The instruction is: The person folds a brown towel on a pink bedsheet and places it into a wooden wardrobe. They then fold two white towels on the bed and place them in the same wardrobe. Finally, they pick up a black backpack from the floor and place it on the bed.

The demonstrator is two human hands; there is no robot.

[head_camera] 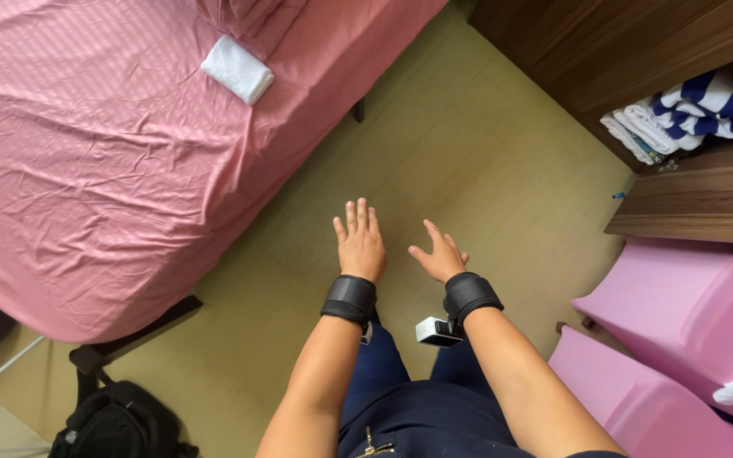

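Your left hand (360, 244) is held flat and empty, fingers together pointing away from you; your right hand (439, 254) hovers just beside it, fingers spread, also holding nothing. Nearest thing is the pink bed (103, 161), up and to the left of your left hand. On it, well beyond your fingertips, lies a folded white towel (237, 69), its long axis running diagonally, upper-left to lower-right.

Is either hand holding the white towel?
No: both the left hand and right hand are empty, and the towel lies on the bed.
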